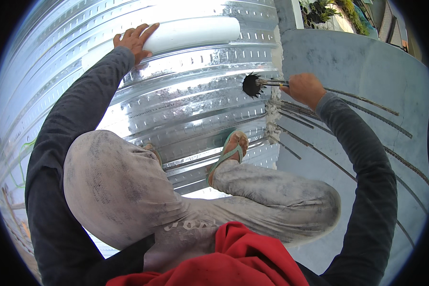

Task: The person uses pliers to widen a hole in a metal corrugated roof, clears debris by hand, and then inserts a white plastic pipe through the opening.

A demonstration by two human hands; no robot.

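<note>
The smooth white plastic pipe (200, 34) lay ahead of the person on the silvery ribbed metal decking (186, 102), its long axis running mostly left to right, with the right end slightly farther away. The left hand (134, 43) was the nearer one, touching the pipe toward its left portion, while its right end pointed toward the pale grey wall (348, 62). The dark, jagged-edged round hole (251, 86) in the decking sat nearer the person than that end and just to its right, between the pipe and the right hand (306, 89). The left hand was spread, fingers splayed over the pipe's curved top, pressing or resting rather than wrapped around it. The right hand was closed in a fist around a slender dark metal piece with two parallel shanks (273, 83), whose tip reached over the hole; whether it was a tool or bar ends could not be told. Just beside that fist, thin ribbed rusty steel bars (376, 123) stretched away to the right, apart from the pipe.
</note>
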